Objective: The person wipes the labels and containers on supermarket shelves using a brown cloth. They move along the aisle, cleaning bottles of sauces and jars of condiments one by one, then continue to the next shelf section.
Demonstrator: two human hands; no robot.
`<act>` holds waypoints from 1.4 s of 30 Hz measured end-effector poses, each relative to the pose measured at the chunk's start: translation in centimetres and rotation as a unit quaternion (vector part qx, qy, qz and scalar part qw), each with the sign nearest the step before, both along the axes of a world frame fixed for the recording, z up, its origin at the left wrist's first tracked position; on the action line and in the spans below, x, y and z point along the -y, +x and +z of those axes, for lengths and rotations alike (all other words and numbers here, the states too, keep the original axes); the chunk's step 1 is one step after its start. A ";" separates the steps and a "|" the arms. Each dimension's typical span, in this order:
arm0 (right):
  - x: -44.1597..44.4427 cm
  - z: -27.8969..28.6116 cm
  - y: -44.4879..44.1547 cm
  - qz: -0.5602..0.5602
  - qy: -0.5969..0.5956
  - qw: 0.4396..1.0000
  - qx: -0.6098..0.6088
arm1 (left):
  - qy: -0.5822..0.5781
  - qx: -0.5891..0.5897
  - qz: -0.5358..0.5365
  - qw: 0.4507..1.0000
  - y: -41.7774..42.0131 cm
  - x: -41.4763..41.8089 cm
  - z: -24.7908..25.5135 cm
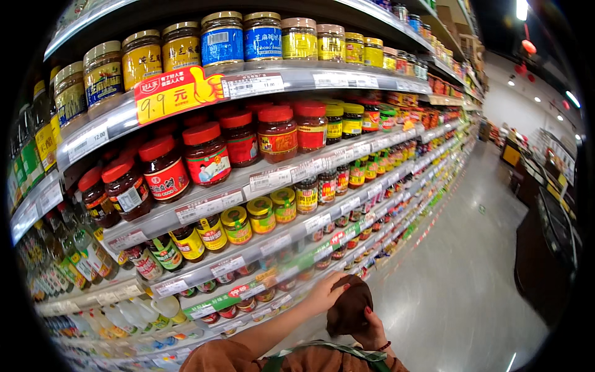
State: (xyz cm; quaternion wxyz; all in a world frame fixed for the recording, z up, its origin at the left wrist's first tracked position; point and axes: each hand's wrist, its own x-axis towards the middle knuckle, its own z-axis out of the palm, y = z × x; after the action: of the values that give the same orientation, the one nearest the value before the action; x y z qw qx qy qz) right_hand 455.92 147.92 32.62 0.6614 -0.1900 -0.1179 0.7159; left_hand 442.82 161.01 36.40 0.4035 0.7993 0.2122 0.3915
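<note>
A dark brown cloth (351, 304), bunched up, is between both hands in front of my body. My left hand (327, 292) lies on its upper left side, fingers bent over the edge. From below and right, my right hand (371, 329) grips the cloth, with the thumb on its front and a beaded bracelet at the wrist. Beside the hands rise shelves of glass jars: red-lidded sauce jars (206, 153), yellow-lidded jars (261, 215) below them, and jars with blue labels (222, 39) above. A red and yellow price sign (179, 94) is fixed to the upper shelf edge.
Bottles (95, 251) fill the shelves at the far left. A green strip (246, 293) runs along a lower shelf edge. The grey floor (465, 260) of the aisle stretches away at right, beside a dark display unit (544, 260).
</note>
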 end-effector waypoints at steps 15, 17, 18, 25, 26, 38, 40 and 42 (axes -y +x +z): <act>-27.8 26.9 10.8 -0.135 0.419 0.879 0.183 | 0.495 -0.130 0.462 0.724 1.7 -10.9 22.0; -29.8 28.1 8.6 -0.109 0.396 0.897 0.160 | 0.518 -0.169 0.472 0.693 0.9 -12.2 24.0; -31.4 28.0 7.6 -0.134 0.415 0.873 0.218 | 0.527 -0.188 0.474 0.680 0.7 -13.0 24.5; -35.6 30.3 2.8 -0.309 0.531 0.509 0.603 | 0.547 -0.225 0.420 0.688 1.3 -16.5 24.7; -35.7 31.3 3.0 -0.276 0.539 0.479 0.636 | 0.564 -0.204 0.417 0.683 1.2 -16.8 24.7; -38.0 36.0 1.8 -0.069 0.432 0.505 0.745 | 0.579 -0.148 0.382 0.705 0.6 -17.8 24.5; -37.1 35.8 1.6 -0.030 0.485 0.549 0.680 | 0.574 -0.154 0.396 0.700 0.4 -17.9 24.5; -36.9 35.4 1.9 -0.051 0.542 0.533 0.648 | 0.571 -0.163 0.411 0.692 0.3 -17.7 24.4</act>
State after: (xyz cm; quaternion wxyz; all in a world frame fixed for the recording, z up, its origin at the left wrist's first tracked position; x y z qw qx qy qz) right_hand 457.87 184.82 68.04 0.4157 -0.2126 -0.8696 0.1608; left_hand 443.14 178.74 60.83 -0.3723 0.7604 0.3176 0.4270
